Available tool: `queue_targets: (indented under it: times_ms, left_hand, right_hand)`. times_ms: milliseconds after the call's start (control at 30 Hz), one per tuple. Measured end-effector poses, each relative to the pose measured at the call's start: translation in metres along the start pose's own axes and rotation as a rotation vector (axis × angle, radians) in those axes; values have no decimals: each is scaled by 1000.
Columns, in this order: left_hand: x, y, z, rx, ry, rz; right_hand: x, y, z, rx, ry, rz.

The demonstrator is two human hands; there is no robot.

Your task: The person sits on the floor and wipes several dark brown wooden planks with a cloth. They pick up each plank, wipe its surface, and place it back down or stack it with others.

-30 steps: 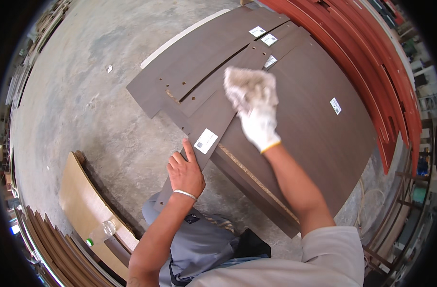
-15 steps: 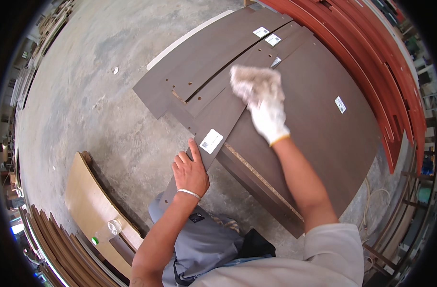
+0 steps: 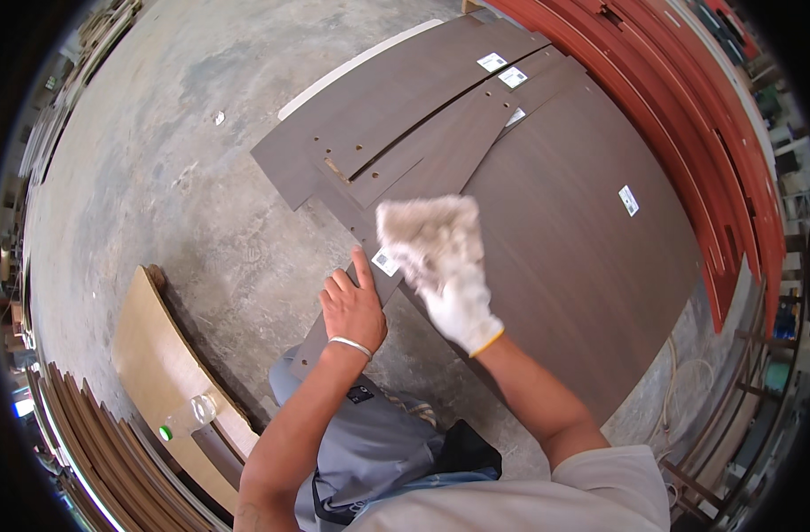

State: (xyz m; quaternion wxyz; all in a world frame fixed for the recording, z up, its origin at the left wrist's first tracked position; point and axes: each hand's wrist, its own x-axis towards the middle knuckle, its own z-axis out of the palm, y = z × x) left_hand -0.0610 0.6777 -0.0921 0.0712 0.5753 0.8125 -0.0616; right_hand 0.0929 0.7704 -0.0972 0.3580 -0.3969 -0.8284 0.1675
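Note:
A narrow dark-brown board (image 3: 458, 155) lies slantwise over other brown panels, its near end reaching toward my lap. My bare left hand (image 3: 353, 306) grips it near that end, index finger stretched along the surface and the other fingers curled by the edge. My right hand (image 3: 462, 310), in a white knit glove with a yellow cuff, is closed on a fluffy beige cloth (image 3: 431, 232). The cloth is over the narrow board, partly covering its white label (image 3: 385, 262). A wide brown panel (image 3: 582, 222) lies under and to the right of this board.
Long red boards (image 3: 688, 133) are stacked along the far right. At the lower left are a tan panel (image 3: 161, 346), a clear bottle with a green cap (image 3: 192, 415) and stacked brown strips (image 3: 94, 443). Concrete floor (image 3: 174, 115) stretches across the left.
My right hand has drawn the cloth nearer and to the left, from the board's middle down to its label. My left hand keeps its place on the board.

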Motion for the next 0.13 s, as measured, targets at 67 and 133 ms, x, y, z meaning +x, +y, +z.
queue_targets:
  times_ms: [67,133]
  left_hand:
    - [-1,-4,3,-81,31,20]
    - [3,-4,4,-123,67,23]
  right_hand:
    - [-13,-34,-17,207,-235,57]
    - [-23,-46,-22,395,-315,202]
